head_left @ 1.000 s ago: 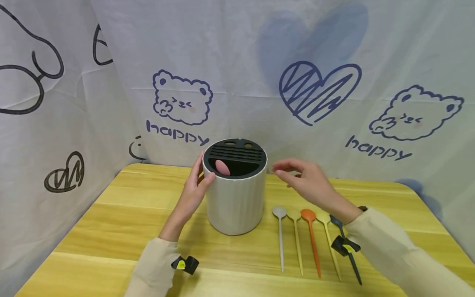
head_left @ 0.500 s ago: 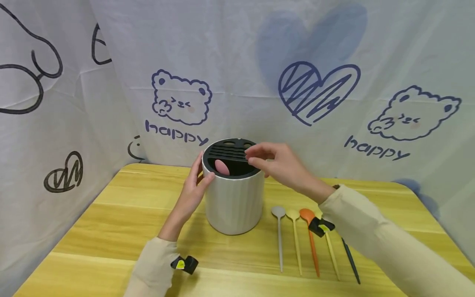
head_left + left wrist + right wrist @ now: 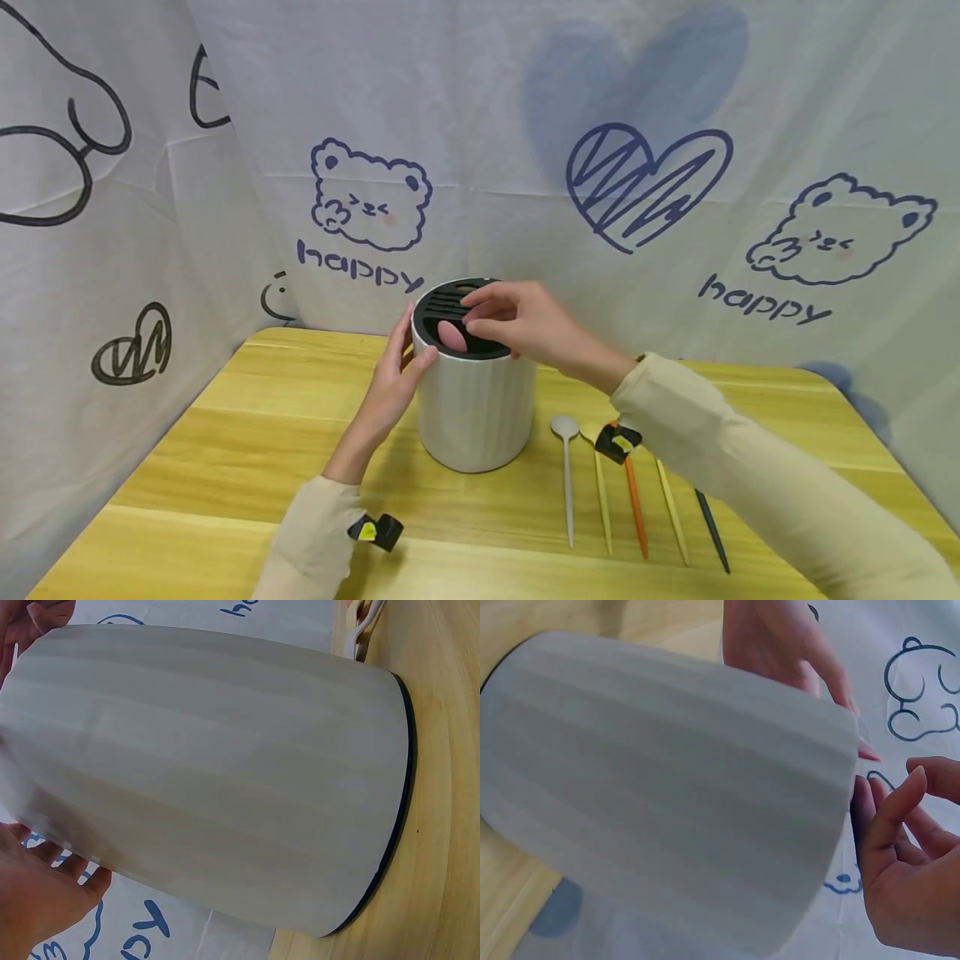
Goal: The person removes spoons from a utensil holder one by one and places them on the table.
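A white ribbed utensil holder (image 3: 476,417) stands upright with a black slotted lid (image 3: 441,302) on top. My left hand (image 3: 392,371) holds its left side near the rim, thumb in front and fingers toward the back. Through the wide front opening pokes the oval end of a pink spoon (image 3: 452,335); the rest of it is hidden inside. Over the right part of the lid hovers my right hand (image 3: 528,321), fingers bent and thumb tip close beside the pink spoon. In the right wrist view its thumb and fingers (image 3: 896,817) are apart with nothing between them.
To the right of the holder lie a grey spoon (image 3: 567,475), a pale yellow spoon (image 3: 602,500), an orange spoon (image 3: 636,508), a yellow spoon (image 3: 671,508) and a dark spoon (image 3: 710,529). My right sleeve (image 3: 720,450) covers several of their heads. A printed curtain (image 3: 510,167) hangs behind the table.
My right hand has moved left from beside the holder to above its lid, near the pink spoon. The left hand stays at the holder's side.
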{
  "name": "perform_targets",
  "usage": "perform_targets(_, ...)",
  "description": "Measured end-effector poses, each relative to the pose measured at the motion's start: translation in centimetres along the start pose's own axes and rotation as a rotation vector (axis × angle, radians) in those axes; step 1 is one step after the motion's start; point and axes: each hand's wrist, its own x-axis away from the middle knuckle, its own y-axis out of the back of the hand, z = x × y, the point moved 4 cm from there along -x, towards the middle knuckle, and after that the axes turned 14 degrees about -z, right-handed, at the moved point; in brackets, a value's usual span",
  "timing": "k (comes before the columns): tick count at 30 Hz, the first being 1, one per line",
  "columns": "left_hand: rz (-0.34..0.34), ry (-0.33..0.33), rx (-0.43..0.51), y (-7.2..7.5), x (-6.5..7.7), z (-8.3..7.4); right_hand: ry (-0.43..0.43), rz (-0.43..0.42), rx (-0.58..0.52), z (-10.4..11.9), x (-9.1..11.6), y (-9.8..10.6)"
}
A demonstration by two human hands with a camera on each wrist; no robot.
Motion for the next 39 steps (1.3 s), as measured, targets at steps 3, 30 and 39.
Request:
perform_targets(3, 0.001, -0.004, 0.002, -0.1, 0.0, 0.0, -0.014, 0.009, 0.006, -0.1, 0.0, -0.7)
perform_targets(30, 0.003, -0.024, 0.006, -0.3, 0.2, 0.1, -0.019, -0.005, 0.047, -0.7, 0.1, -1.9)
perform_targets(39, -0.004, -0.023, -0.008, 0.0, 0.3, 0.2, -0.04, -0.056, 0.001, -1.1, 0.2, -2.1)
